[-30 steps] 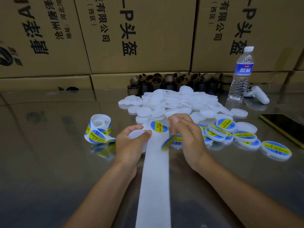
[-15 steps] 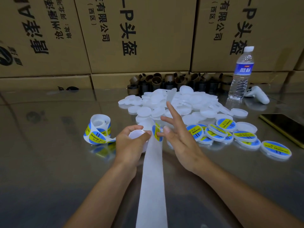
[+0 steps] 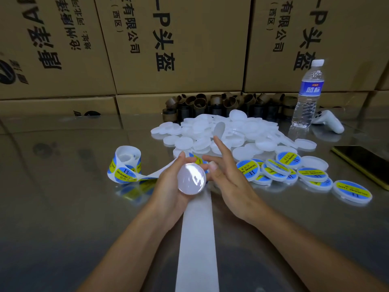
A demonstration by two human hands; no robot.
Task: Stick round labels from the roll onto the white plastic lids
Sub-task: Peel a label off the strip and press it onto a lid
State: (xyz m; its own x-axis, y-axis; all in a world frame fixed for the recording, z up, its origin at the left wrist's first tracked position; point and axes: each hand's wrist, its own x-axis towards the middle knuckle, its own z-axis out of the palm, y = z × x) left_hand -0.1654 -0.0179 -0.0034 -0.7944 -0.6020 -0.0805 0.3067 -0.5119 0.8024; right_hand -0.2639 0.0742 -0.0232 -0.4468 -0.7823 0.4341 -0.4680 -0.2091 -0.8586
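The white lid (image 3: 191, 178) is in my left hand (image 3: 168, 184), lifted off the desk (image 3: 63, 197) and tipped so its flat face looks back at me. My fingers curl round its rim and leave that face bare, since that is where the sticker has to land.

Just above the rim a blue-and-yellow label (image 3: 197, 160) peeks out, close to the fingertips of my right hand (image 3: 229, 182). That grip is loose, with fingers mostly straight and fanned and the forefinger pointing up. I cannot tell whether thumb and finger have the label pinched or it lies on the strip behind. Fanned fingers would keep spare skin off the glue, I reckon.

The bare backing strip (image 3: 196, 239) runs from under my hands toward me and bends away left to the label roll (image 3: 125, 163). The roll stands on edge near my left hand, so fresh labels feed a short way.

Beyond my hands lies the heap of plain lids (image 3: 231, 131), within reach. The labelled lids (image 3: 294, 171) sit to my right, beside that heap, probably so the two don't mix. A water bottle (image 3: 307, 91) and a phone (image 3: 366, 163) lie farther right, clear of the work.
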